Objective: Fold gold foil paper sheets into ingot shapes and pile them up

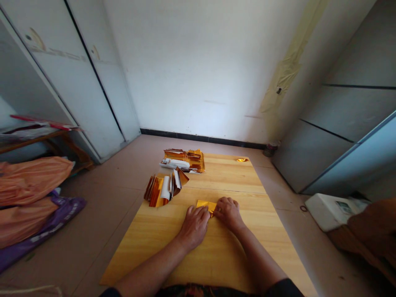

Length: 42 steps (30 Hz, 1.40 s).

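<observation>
A small sheet of gold foil paper [203, 203] lies on the wooden table in front of me, its near edge raised or folded between my hands. My left hand [195, 225] rests on its left side, fingers bent together over the near edge. On the right side, my right hand [229, 212] has its fingers curled down onto the paper. Both hands grip the sheet at its near edge; the fingertips partly hide it. Beyond my left hand stand two stacks of gold and white paper, a nearer stack [159, 190] and a farther stack [195, 160].
A folded gold piece [242, 160] lies at the far right corner of the wooden table [247, 181]. A white box [328, 211] stands on the right, near a grey refrigerator-like cabinet [328, 136]. Orange and purple bags [34, 198] lie at left.
</observation>
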Tool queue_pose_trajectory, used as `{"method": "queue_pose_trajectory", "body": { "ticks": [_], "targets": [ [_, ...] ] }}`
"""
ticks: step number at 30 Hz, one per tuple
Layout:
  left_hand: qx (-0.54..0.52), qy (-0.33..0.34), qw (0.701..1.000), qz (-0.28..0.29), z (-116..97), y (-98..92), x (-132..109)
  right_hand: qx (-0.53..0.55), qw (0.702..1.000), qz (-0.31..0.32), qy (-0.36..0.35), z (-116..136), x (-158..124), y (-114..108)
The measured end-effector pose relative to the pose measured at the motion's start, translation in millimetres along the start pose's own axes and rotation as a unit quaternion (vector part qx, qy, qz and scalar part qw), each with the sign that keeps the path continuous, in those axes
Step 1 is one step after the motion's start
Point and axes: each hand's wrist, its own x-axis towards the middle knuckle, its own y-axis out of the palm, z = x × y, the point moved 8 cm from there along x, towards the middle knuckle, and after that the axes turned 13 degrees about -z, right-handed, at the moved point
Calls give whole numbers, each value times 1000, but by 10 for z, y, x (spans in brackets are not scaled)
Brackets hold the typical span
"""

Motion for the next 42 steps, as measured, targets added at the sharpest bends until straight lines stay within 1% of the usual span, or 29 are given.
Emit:
{"method": "queue_pose_trajectory", "body": {
  "ticks": [6,10,20,25,29,31,34,37,39,42],
  "targets": [
    [22,27,999,-7,-12,5,-20,-29,1000,11,0,32,7,4],
    [24,32,999,-19,2,45,-40,-18,1000,7,4,7,7,6],
    [17,6,1000,-6,30,52,-29,20,1000,13,9,-62,7,2],
    [16,0,1000,4,36,65,-25,6,1000,-5,13,-5,-8,-30],
    [13,-3,1000,-7,46,69,-7,-8,999,-19,27,24,-13,-48],
    [7,-6,1000,-11,70,70,16,-17,1000,-22,12,46,-12,-61],
    [5,-10,1000,-7,153,62,72,-33,999,-11,-36,112,-34,-71],
    [20,-3,1000,-14,258,5,141,-44,996,-12,-77,206,-93,-88],
    [38,9,999,-23,309,-48,180,-29,994,-15,-106,302,-150,-89],
    [53,24,998,-26,329,-91,211,13,991,-7,-135,429,-227,-57]
  ]
}}
